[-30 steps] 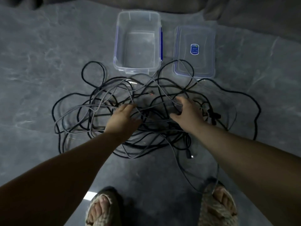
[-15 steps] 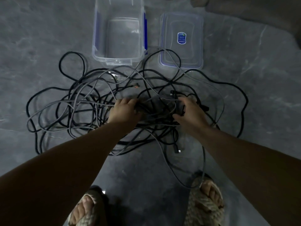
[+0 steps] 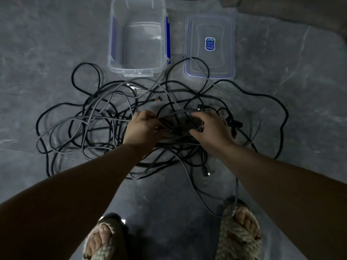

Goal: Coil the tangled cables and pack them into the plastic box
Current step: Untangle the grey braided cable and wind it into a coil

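A tangle of black and grey cables (image 3: pixel 90 124) sprawls over the grey floor. Behind it stands the clear plastic box (image 3: pixel 112 59), with nothing inside. Both hands are in the middle of the tangle. My left hand (image 3: pixel 142 128) has its fingers curled and pinches strands at its fingertips. My right hand (image 3: pixel 210 128) grips a dark bundle of cable, with the thumb under it and the fingers over it. A black plug (image 3: pixel 205 172) lies at the near edge of the heap.
The box's clear lid (image 3: pixel 227 59) with a blue sticker lies flat to the right of the box, and a cable loop crosses its near end. My two sandalled feet (image 3: pixel 238 235) stand at the bottom; a grey cable runs to the right foot.
Both hands have drawn closer together at the centre of the tangle and closed on strands. The view has tilted down, so the box sits higher in frame.
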